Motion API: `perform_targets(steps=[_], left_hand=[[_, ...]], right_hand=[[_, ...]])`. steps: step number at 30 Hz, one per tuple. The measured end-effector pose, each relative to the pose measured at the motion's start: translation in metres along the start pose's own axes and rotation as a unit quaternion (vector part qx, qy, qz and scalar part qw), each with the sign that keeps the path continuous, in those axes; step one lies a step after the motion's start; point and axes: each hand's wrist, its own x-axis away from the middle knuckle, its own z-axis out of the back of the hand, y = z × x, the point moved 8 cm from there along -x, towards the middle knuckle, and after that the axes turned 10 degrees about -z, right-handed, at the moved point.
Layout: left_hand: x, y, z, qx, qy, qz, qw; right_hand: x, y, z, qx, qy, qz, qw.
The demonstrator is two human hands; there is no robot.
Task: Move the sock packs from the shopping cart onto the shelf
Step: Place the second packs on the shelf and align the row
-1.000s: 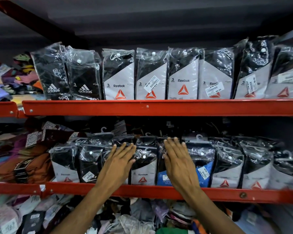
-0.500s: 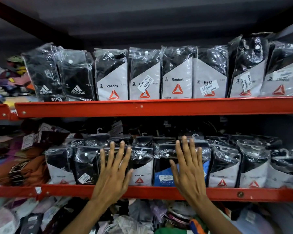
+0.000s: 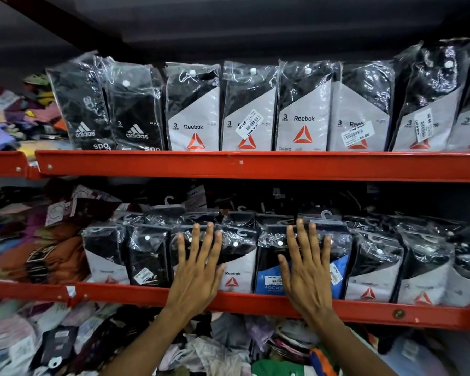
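Sock packs upright in a row on the middle shelf, pressed flat.

Left hand and right hand open, fingers now spread wider and turned upright against the pack fronts, grasping nothing; apparently squaring the row after placing. Shopping cart out of view.

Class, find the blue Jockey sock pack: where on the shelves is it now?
In the head view, the blue Jockey pack stands on the lower red shelf, right of centre, beside a Reebok pack, under the right hand.

Both hands flat (fingers spread) against sock packs
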Motion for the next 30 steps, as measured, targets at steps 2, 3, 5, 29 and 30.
perform_targets(steps=[2,3,5,29,30], left_hand=[[0.001,0.001,0.002,0.003,0.002,-0.004,1.0],[0.002,0.002,0.003,0.002,0.003,-0.006,1.0],[0.008,-0.004,0.005,-0.004,0.012,0.009,1.0],[0.037,-0.041,0.01,-0.013,0.003,0.125,0.992],[0.038,-0.041,0.013,-0.017,0.017,0.121,0.992]], right_hand=[[0.0,0.0,0.002,-0.006,-0.001,0.002,1.0],[0.001,0.001,0.003,-0.008,0.003,0.005,1.0],[0.006,0.008,0.006,-0.008,0.02,0.01,1.0],[0.014,0.063,0.012,0.026,0.002,-0.084,0.996],[0.015,0.062,0.014,0.024,0.011,-0.078,0.997]])
